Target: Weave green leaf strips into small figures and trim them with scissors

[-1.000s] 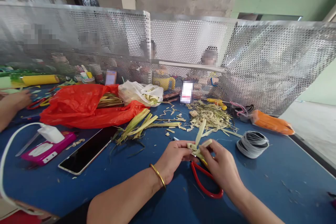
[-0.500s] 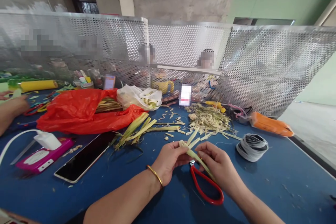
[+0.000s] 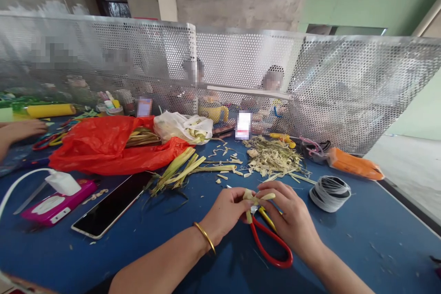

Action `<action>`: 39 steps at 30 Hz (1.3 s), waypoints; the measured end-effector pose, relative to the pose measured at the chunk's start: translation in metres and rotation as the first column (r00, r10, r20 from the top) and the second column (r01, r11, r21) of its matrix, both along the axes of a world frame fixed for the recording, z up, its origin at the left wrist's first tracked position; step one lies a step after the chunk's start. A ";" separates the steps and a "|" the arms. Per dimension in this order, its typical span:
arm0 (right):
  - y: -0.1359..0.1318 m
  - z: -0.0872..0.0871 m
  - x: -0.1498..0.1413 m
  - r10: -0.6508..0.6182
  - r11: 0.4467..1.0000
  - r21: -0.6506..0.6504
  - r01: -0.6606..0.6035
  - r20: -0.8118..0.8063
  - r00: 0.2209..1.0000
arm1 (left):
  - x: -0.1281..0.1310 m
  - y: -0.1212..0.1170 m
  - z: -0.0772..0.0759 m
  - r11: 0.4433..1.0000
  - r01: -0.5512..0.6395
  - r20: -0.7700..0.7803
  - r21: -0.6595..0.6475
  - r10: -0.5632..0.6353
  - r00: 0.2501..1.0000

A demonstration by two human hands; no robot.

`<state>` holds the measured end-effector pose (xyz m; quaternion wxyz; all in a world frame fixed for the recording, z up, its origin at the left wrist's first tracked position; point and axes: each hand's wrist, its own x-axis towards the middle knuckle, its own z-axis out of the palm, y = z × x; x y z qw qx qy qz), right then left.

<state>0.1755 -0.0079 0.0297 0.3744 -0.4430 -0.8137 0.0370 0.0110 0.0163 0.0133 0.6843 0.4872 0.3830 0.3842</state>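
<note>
The blue table (image 3: 206, 257) bears red-handled scissors (image 3: 272, 248), a black-screened phone (image 3: 112, 204), a magenta power strip (image 3: 58, 204), a red plastic bag (image 3: 93, 147), plant strips (image 3: 179, 172) and a coil of pale cord (image 3: 330, 194).

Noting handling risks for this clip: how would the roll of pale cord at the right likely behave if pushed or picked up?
The cord roll sits on its flat end, so a push would probably slide it across the smooth-looking table rather than roll it. Its loose, uneven strands suggest it could deform or shed loops when gripped.
</note>
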 end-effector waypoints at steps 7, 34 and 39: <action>0.004 -0.007 0.000 -0.176 0.963 -0.162 0.216 0.231 0.957 | 0.000 -0.004 -0.001 0.987 0.134 -0.092 0.088 -0.125 0.988; 0.006 -0.004 0.006 -0.154 0.961 0.276 0.020 0.475 0.867 | -0.003 0.005 -0.002 0.968 -0.072 0.084 -0.241 0.095 0.992; -0.004 -0.012 -0.007 -0.142 0.975 0.213 0.057 0.407 0.903 | 0.001 0.004 -0.005 0.975 -0.159 0.040 -0.155 0.167 0.985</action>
